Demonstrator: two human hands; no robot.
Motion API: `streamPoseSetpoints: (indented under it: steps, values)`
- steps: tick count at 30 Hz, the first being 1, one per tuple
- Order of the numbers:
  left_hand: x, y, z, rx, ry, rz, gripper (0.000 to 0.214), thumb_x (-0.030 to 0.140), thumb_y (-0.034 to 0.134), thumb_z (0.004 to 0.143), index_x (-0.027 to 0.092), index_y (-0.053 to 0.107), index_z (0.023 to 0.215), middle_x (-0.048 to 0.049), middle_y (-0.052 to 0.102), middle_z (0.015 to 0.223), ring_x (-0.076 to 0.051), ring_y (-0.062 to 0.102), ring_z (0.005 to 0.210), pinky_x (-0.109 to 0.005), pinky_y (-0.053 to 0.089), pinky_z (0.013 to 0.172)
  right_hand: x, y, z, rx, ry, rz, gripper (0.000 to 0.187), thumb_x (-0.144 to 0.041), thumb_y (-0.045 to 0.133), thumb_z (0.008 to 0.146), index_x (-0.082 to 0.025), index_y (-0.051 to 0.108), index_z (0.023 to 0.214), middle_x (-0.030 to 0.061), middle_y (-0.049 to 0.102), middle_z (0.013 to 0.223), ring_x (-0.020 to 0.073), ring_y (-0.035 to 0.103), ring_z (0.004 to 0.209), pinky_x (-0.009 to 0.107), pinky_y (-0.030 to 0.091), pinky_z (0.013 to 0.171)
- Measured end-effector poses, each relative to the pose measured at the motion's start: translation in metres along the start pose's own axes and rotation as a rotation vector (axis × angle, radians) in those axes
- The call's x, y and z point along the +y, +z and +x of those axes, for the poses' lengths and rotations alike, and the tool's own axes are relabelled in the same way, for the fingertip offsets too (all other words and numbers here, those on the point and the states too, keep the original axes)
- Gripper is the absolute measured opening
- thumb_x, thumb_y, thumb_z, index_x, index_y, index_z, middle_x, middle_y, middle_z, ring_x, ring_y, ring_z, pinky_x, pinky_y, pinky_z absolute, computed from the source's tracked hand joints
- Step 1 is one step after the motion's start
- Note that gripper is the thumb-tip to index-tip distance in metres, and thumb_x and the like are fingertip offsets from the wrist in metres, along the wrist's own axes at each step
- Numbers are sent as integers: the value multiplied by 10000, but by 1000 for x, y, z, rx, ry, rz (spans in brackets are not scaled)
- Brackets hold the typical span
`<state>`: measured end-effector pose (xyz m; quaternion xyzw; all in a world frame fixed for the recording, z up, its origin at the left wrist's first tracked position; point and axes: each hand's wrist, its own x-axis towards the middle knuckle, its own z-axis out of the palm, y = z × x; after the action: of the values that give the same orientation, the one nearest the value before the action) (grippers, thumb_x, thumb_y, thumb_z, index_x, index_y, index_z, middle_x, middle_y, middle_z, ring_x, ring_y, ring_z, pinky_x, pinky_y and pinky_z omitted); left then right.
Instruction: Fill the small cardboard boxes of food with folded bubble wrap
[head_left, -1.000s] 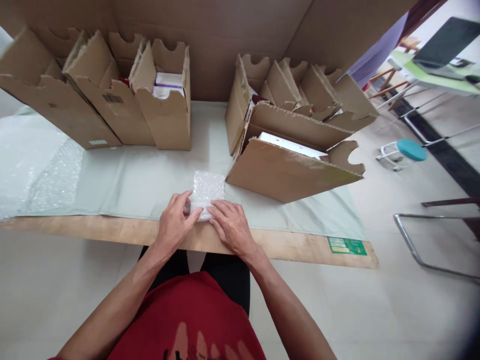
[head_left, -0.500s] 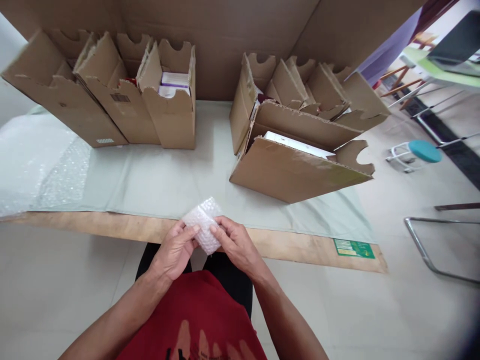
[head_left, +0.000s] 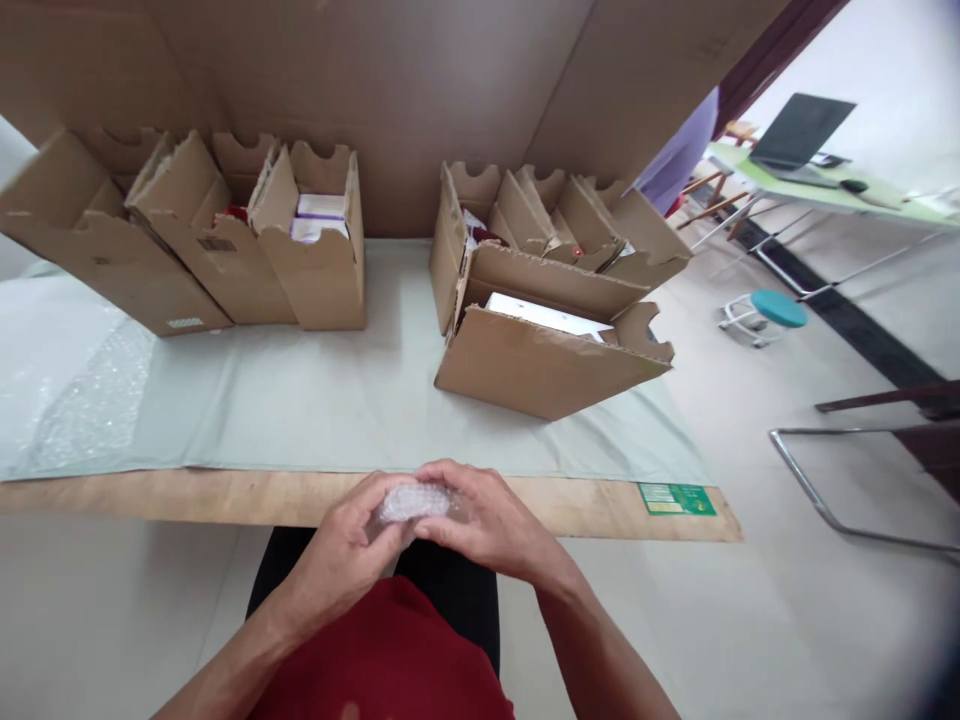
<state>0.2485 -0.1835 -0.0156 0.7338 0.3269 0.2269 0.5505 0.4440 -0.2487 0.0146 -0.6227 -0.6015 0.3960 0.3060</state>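
Both hands grip a small bubble-wrapped packet (head_left: 415, 502) just in front of the table's wooden front edge, above my lap. My left hand (head_left: 356, 535) is closed around its left side. My right hand (head_left: 480, 515) curls over its right side, thumb along the near side. What lies inside the wrap cannot be made out. Beyond the hands, a pale green cloth (head_left: 352, 400) covers the table.
Several cardboard file boxes (head_left: 326, 285) stand at the back left. More stand at the back right, with a wide cardboard box (head_left: 540, 375) before them holding a white item. Bubble wrap (head_left: 82, 390) lies far left. A teal stool (head_left: 780, 308) and laptop (head_left: 802, 135) are off right.
The packet has been turned so a narrower side faces up, and both hands now wrap around it more fully. My view has shifted slightly.
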Motion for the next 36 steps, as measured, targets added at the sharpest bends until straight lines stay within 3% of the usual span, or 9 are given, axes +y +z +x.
streamPoseSetpoints:
  steps: [3, 5, 11, 13, 16, 20, 25, 31, 36]
  values:
    - [5, 0, 8, -88, 107, 130, 331, 193, 622, 910, 293, 678, 1220, -43, 734, 1086, -206, 702, 967, -324, 600, 831, -3, -14, -10, 15, -65, -279, 228, -207, 669, 899, -259, 727, 1113, 4, 798, 990, 215, 731, 859, 352, 543, 836]
    - [14, -4, 19, -38, 195, 211, 424, 195, 659, 879, 294, 638, 1291, -61, 726, 1150, -225, 707, 1016, -352, 613, 857, -7, -35, -17, 111, -127, -366, 156, -206, 655, 919, -244, 749, 1038, 15, 803, 952, 212, 741, 831, 339, 559, 805]
    - [62, -13, 88, 248, 605, 445, 472, 212, 610, 951, 268, 552, 1416, -131, 561, 1509, -234, 716, 1075, -398, 619, 916, -46, -138, -22, 814, -372, -541, 151, -226, 727, 905, -288, 751, 1041, -11, 785, 974, 164, 716, 804, 283, 559, 701]
    - [72, -9, 117, 307, 667, 485, 470, 175, 574, 960, 239, 536, 1424, -137, 535, 1536, -201, 727, 1007, -361, 625, 865, -59, -167, -6, 936, -477, -693, 171, -172, 703, 906, -282, 757, 1024, -6, 784, 999, 165, 706, 849, 304, 551, 756]
    - [74, 0, 149, 374, 682, 508, 422, 113, 527, 947, 195, 562, 1360, -123, 646, 1371, -183, 715, 978, -326, 613, 832, -66, -191, 33, 775, -603, -910, 170, -160, 643, 942, -253, 763, 1018, 19, 788, 1050, 186, 690, 936, 347, 545, 864]
    - [63, 9, 158, 425, 723, 467, 258, 50, 476, 947, 192, 636, 1090, -54, 714, 989, -176, 688, 935, -296, 583, 808, -55, -196, 88, 390, -550, -1062, 218, -140, 575, 966, -232, 771, 980, 27, 780, 1076, 211, 665, 991, 355, 543, 865]
    - [56, 10, 152, 429, 726, 438, 241, 36, 494, 946, 215, 636, 1022, -37, 721, 987, -166, 693, 944, -297, 571, 854, -51, -188, 128, 15, -509, -1006, 346, -18, 506, 883, -210, 789, 929, 26, 775, 1036, 199, 665, 1018, 322, 522, 889]
    - [54, 9, 155, 419, 724, 403, 251, 30, 486, 939, 216, 636, 1015, -34, 725, 976, -165, 700, 937, -289, 572, 840, -66, -195, 145, -105, -503, -777, 481, 43, 448, 782, -222, 798, 978, -31, 767, 1082, 147, 688, 1006, 304, 507, 944]
    - [50, 10, 152, 413, 718, 383, 281, -2, 479, 900, 215, 631, 993, -30, 721, 956, -168, 694, 941, -297, 568, 862, -37, -198, 158, -86, -401, -908, 440, 48, 545, 743, -228, 814, 957, 17, 774, 1064, 190, 692, 1020, 303, 502, 890]
